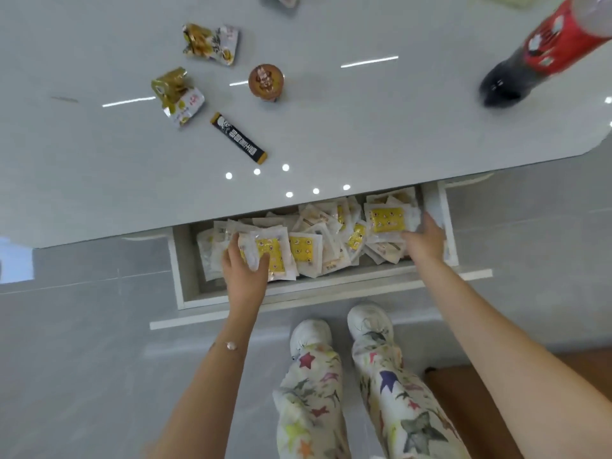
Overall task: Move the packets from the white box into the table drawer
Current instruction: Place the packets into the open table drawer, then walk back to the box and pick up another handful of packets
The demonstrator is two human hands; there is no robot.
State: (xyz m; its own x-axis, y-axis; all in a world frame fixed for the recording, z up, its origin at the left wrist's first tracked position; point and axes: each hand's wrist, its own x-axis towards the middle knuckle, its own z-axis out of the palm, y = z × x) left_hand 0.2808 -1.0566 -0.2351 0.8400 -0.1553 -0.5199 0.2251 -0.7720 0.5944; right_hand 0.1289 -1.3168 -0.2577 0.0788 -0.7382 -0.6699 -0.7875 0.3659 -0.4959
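The table drawer (185,286) stands pulled out below the white tabletop, filled with several white packets with yellow labels (304,250). My left hand (245,270) reaches into the drawer's left part and grips a stack of packets (268,256), thumb on top. My right hand (424,241) is at the drawer's right end, fingers closed around another stack of packets (387,220). The white box is not in view.
On the tabletop (331,127) lie two gold-and-white snack bags (212,44) (177,94), a black stick sachet (238,139), a small brown cup (266,81) and a dark bottle with a red label (543,51). My legs and white shoes (341,332) stand just before the drawer.
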